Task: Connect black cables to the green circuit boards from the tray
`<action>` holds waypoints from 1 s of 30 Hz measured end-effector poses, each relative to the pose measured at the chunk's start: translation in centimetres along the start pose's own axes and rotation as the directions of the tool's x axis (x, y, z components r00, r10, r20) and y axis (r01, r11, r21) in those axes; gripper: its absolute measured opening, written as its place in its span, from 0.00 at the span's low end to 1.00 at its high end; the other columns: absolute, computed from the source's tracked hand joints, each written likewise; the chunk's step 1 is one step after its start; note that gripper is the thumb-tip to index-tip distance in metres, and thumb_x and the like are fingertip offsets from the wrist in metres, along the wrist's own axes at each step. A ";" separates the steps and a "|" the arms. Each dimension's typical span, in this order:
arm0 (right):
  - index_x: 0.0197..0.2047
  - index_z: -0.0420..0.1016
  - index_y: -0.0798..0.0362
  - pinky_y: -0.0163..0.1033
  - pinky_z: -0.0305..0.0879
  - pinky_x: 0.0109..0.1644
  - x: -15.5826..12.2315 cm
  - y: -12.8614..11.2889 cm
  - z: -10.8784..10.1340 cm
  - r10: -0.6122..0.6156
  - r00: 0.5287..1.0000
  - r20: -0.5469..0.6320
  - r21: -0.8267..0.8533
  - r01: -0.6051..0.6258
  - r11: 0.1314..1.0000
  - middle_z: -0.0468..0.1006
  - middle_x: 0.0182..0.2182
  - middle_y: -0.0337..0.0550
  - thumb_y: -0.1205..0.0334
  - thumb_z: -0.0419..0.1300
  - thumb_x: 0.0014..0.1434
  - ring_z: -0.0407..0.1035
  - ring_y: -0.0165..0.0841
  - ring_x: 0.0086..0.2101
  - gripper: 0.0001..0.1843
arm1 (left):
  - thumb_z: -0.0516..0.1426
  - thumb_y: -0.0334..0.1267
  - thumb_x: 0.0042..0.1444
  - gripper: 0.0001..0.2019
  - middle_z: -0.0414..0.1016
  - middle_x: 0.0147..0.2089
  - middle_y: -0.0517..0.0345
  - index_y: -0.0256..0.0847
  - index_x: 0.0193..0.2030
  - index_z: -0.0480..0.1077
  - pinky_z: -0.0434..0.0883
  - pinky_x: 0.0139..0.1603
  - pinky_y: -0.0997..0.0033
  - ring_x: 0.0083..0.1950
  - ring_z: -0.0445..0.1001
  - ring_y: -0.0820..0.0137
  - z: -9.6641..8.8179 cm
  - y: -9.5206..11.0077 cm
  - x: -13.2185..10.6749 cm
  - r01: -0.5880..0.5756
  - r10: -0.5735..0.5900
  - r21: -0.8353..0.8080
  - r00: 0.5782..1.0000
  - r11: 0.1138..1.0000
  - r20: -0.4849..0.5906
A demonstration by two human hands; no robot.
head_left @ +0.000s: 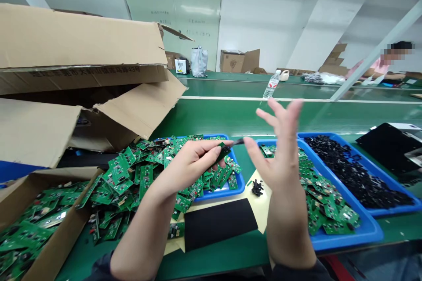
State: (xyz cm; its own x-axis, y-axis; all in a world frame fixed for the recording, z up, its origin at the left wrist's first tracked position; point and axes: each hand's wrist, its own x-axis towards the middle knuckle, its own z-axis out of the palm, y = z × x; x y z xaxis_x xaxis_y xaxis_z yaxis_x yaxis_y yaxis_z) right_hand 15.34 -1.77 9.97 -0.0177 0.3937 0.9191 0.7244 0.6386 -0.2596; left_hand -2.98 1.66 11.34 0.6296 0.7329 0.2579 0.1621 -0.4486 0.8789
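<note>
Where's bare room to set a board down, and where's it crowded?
Bare green conveyor belt lies beyond the blue trays, right of the cardboard flaps. A strip runs in front of the black sheet. Crowded: the spilled circuit boards around your left hand and the tray under your right hand.

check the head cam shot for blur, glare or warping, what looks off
in the head view, the right hand looks slightly motion-blurred at the fingertips, while the left hand is sharper; in the same view, the wide lens makes the long edges of the green belt lean, and soft glare runs along its surface
</note>
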 end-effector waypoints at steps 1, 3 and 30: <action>0.62 0.58 0.46 0.54 0.66 0.53 -0.1 -0.1 -0.2 0.046 0.996 -0.078 0.019 -0.045 0.999 0.68 0.54 0.51 0.70 0.57 0.58 0.67 0.44 0.51 0.29 | 0.48 0.37 0.62 0.16 0.73 0.26 0.59 0.36 0.50 0.73 0.65 0.27 0.77 0.25 0.66 0.76 0.0 -0.1 0.0 -0.004 0.005 0.050 1.000 0.999 -0.021; 0.54 0.68 0.46 0.49 0.70 0.46 -0.3 -0.6 -0.8 0.136 0.972 -0.189 0.063 -0.126 0.990 0.75 0.44 0.47 0.71 0.56 0.58 0.71 0.40 0.44 0.22 | 0.48 0.37 0.62 0.17 0.74 0.30 0.58 0.38 0.54 0.70 0.66 0.31 0.76 0.29 0.68 0.75 0.0 -0.4 0.1 -0.040 0.052 0.142 0.996 0.989 -0.076; 0.37 0.74 0.51 0.38 0.68 0.34 -0.1 -0.3 0.0 -0.075 0.928 0.364 0.561 -0.154 0.813 0.76 0.28 0.40 0.74 0.54 0.56 0.70 0.30 0.30 0.11 | 0.60 0.36 0.54 0.13 0.76 0.40 0.53 0.40 0.47 0.73 0.76 0.43 0.69 0.41 0.76 0.69 0.7 -1.3 0.4 -0.251 0.321 0.220 0.865 0.943 -0.386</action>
State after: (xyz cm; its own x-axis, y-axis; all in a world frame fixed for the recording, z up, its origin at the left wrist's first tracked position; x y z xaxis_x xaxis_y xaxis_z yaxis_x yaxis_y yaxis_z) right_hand 15.11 -2.02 10.00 -0.3219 0.5581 0.7648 0.2053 0.8297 -0.5191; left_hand -2.45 2.21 10.03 0.3033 0.6875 0.6598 0.1619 -0.7195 0.6754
